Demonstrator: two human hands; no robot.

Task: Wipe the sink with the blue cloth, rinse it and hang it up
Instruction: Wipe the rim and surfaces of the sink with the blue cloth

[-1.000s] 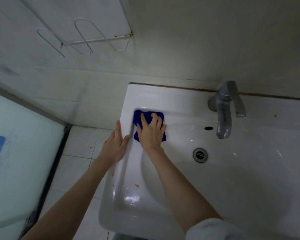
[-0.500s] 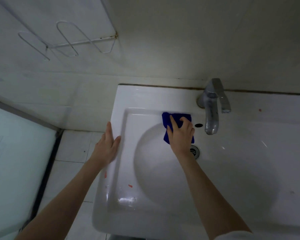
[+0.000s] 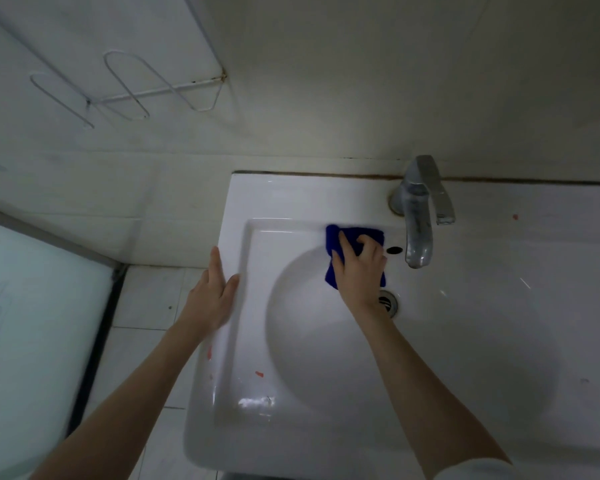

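White sink [image 3: 465, 393] against the wall. Left hand [image 3: 211, 296] flat on its left rim, fingers together, gripping nothing. Right hand [image 3: 359, 268] pressing the blue cloth [image 3: 333, 237] onto the back slope of the bowl — left of the tap [image 3: 419, 216], above the drain [image 3: 388, 303].
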